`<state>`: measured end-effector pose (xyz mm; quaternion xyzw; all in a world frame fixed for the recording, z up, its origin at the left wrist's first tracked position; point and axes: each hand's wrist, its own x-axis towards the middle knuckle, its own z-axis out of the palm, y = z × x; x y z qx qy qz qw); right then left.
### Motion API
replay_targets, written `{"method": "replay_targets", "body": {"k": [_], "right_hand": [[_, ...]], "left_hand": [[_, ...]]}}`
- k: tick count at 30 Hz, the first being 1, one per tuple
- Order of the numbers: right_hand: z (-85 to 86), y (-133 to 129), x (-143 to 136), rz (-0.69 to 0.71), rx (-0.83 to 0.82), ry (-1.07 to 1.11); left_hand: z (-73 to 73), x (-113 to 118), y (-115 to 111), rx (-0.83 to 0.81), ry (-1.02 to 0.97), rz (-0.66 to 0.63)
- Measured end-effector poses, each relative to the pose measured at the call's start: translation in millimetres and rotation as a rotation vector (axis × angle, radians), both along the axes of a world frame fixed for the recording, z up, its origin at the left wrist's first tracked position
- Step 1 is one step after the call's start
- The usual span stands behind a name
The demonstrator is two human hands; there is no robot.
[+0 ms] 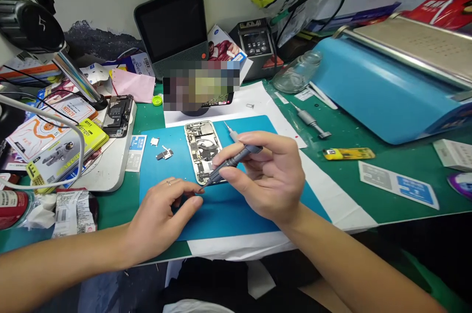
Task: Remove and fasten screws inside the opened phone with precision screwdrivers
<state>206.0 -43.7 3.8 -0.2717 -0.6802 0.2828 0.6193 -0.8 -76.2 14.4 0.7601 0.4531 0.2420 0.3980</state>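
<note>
My right hand (267, 175) grips a grey screwdriver (236, 158), its tip slanting down to the left. Close by that tip is my left hand (165, 210), thumb and index finger brought together; anything between them is too small to make out. An opened phone (204, 148), its inner parts bare, lies on the blue mat (236, 219) just beyond both hands. Behind my right fingers shows the shaft of a second screwdriver (231, 132); whether it is held or lying there I cannot tell. Small metal phone parts (164, 154) rest on the mat to the left.
Left are a white stand bearing another opened phone (118, 115), a yellow battery box (70, 151) and a lamp arm (79, 77). Rightward lie a screwdriver (309, 121), a yellow lighter-like item (348, 154) and a big blue machine (383, 87). A dark-screened device (171, 28) stands behind.
</note>
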Motion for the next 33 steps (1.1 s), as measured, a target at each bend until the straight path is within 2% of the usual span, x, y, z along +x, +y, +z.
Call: {"method": "replay_targets", "body": {"k": [14,21,28,33], "right_hand": [[-1.1,-0.1,1.9,0.029,0.014,-0.023],[-2.1,-0.1,0.6,0.001,0.001,-0.043],[-4.1,-1.5,2.9,0.088,-0.07,-0.034],[-4.3,-4.7,4.8,0.078,-0.109,-0.095]], "left_hand": [[1.7,0.9,1.2,-0.022,-0.009,-0.013],[3.1,2.1,1.5,-0.027,-0.021,-0.02],[3.5,1.1,0.4,-0.044,-0.021,-0.002],[3.2,1.0,1.3,-0.049,0.0,0.011]]}}
